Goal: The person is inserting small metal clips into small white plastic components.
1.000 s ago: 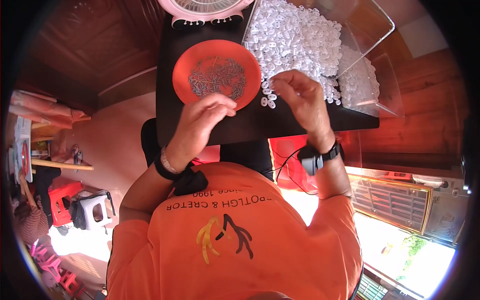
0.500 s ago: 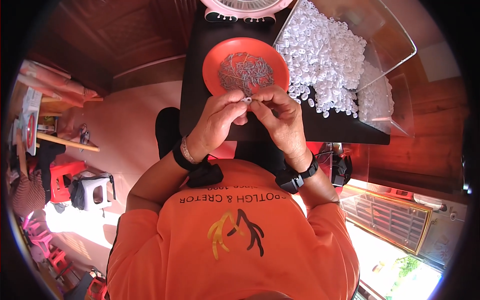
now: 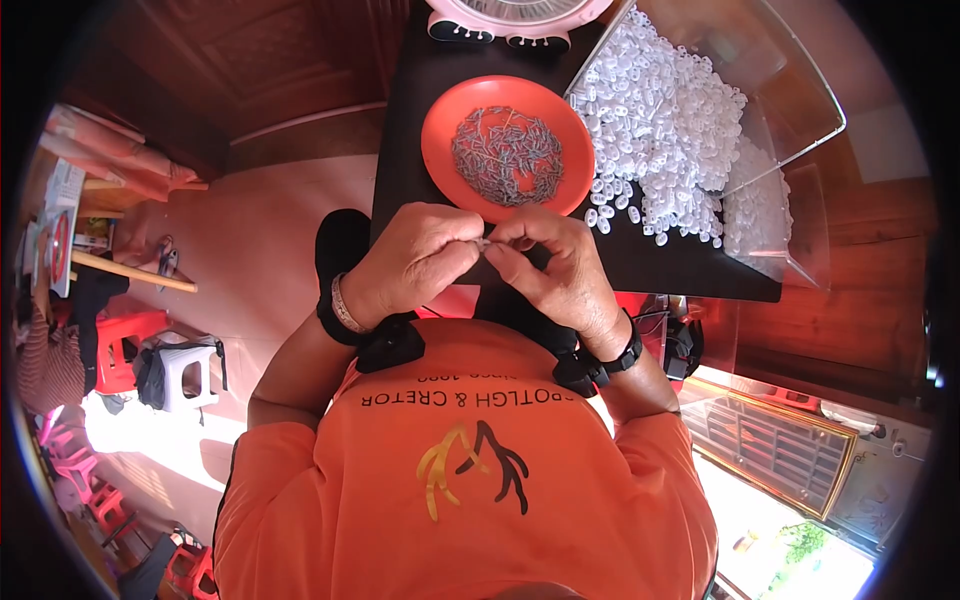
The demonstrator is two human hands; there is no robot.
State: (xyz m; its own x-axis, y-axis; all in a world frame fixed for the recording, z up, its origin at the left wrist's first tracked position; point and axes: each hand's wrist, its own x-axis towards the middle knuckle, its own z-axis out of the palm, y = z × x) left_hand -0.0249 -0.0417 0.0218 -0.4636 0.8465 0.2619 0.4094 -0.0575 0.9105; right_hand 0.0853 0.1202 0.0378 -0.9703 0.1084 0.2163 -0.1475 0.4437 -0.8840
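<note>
My left hand (image 3: 420, 255) and my right hand (image 3: 555, 265) meet fingertip to fingertip just in front of the orange plate. A small pale plastic piece (image 3: 482, 243) shows between them, pinched by my left thumb and fingers; most of it is covered. My right thumb and forefinger are closed right beside it, and what they grip is too small to make out. Many thin grey metal pins or screws (image 3: 505, 150) lie heaped in the round orange plate (image 3: 436, 150). To the right spreads a big pile of white oval plastic pieces with holes (image 3: 660, 120).
The dark table (image 3: 720, 268) holds all this, its front edge close to my body. A clear plastic bin (image 3: 800, 150) lies around the white pile. A pink fan (image 3: 520, 20) stands at the back. Red and white stools (image 3: 185, 385) stand on the floor at left.
Both hands have drawn back toward my body and lower, away from the plate. The white piece, plainer before, is now mostly hidden by my fingers. The whole view has shifted slightly.
</note>
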